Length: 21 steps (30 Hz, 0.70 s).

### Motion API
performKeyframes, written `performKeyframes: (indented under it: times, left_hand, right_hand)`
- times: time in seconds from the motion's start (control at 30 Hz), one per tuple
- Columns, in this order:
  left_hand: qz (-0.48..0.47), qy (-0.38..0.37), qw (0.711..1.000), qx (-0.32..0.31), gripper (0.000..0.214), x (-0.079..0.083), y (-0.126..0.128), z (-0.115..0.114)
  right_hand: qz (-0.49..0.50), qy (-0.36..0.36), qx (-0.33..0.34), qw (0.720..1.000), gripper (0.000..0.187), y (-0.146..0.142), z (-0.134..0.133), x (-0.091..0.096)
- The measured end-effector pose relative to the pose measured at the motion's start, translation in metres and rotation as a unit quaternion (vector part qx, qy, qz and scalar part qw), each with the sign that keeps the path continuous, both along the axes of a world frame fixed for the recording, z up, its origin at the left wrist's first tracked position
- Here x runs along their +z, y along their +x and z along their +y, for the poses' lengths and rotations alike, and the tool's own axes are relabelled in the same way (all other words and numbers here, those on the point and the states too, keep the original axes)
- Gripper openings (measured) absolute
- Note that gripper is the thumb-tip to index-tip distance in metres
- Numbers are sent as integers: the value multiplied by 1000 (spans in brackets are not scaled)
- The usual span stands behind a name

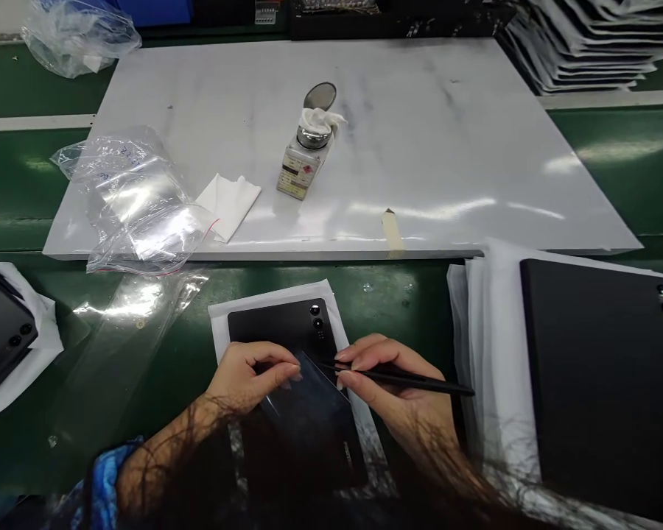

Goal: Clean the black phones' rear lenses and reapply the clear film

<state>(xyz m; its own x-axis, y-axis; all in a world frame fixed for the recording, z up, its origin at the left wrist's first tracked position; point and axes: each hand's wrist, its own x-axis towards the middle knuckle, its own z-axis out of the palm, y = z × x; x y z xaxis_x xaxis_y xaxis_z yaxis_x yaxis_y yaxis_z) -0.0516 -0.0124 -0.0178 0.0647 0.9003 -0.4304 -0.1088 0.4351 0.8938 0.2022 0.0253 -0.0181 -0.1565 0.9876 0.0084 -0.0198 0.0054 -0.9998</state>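
A dark tablet [276,318], its camera side up, lies on a white wrapping sheet [219,331] in front of me. Over its middle, my left hand [257,375] pinches the corner of a clear plastic film [309,394], which is lifted off the tablet's back. My right hand [401,383] is closed around black tweezers [420,380], whose tips point left towards the film; whether they touch it I cannot tell. Strands of dark hair cover the lower part of the tablet.
On the white board [447,162] stand a solvent bottle [301,168] with its lid up, a folded white cloth [229,206] and clear plastic bags [138,199]. More tablets lie in wrapping at the right [602,383] and left [3,331]. A stack of sheets [597,51] fills the back right.
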Motion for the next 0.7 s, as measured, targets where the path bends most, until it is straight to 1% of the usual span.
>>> performKeyframes:
  times: [0.07,0.27,0.4,0.47,0.57,0.63,0.7]
  left_hand:
    - [2,4,1000,-3,15,-1,-1,-1]
    - [12,12,1000,-3,14,0,0,0]
    - [15,14,1000,-15,15,-5,-2,-4]
    - [20,15,999,-21,15,-10,-4,-6]
    - [32,15,999,-23,16,-14,-5,-10]
    - [39,14,999,-21,16,-15,-5,-12]
    - [38,11,999,-17,19,-14,-4,-13]
  right_hand:
    - [0,0,1,1000,23,-2,0,-1]
    - [1,-2,12,1000,27,-11,2,5]
    - [12,7,-3,1000,22,-11,-2,-2]
    - [6,25,-8,1000,19,-10,-4,-5]
    - [-10,69,-8,998,16,-7,-11,-6]
    - [-21,85,-2,996,18,-7,-17,-6]
    - [-15,84,-8,996,21,-9,-21,-8]
